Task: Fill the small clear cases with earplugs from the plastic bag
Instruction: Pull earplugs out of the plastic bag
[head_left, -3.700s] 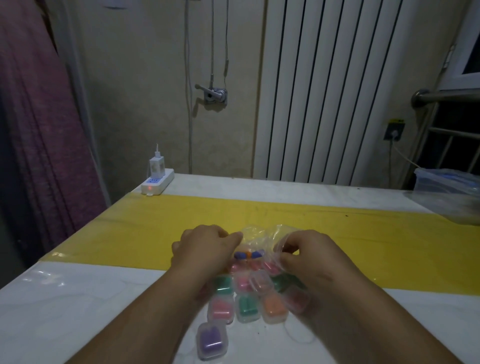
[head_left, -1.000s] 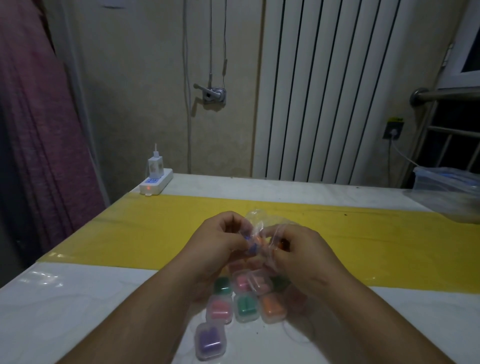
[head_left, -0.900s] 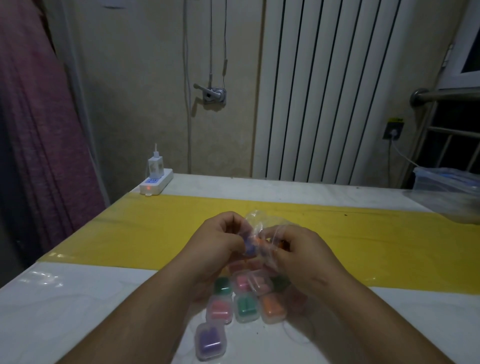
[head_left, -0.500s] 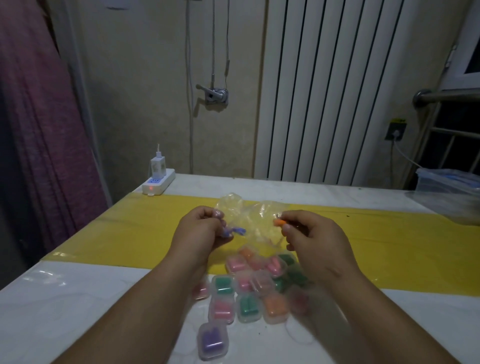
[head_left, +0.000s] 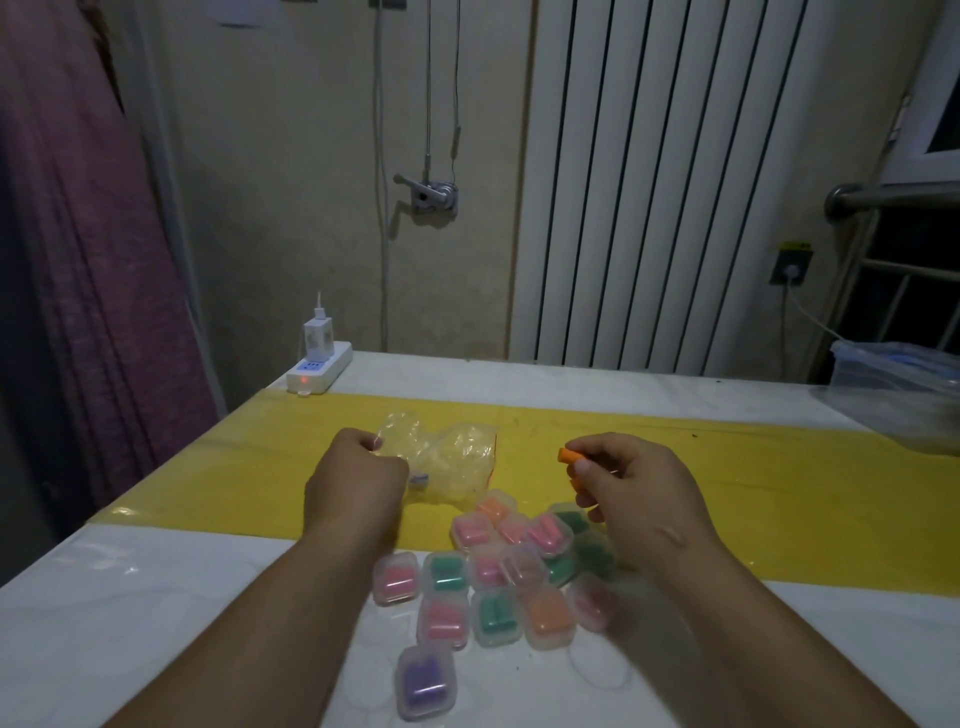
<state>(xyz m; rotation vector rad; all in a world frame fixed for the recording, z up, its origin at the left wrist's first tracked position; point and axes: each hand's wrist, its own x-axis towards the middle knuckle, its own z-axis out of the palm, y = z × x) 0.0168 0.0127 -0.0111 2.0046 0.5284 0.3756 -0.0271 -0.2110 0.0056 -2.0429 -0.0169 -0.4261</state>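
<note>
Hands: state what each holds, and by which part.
Left hand grips the plastic bag at its left edge; right hand pinches an orange earplug by one end.

Readable text: none.
Power strip, 10 o'clock: blue patch on its face, too small to read.
Sticker above wall socket, 2 o'clock: yellow and black, blurred and illegible.
</note>
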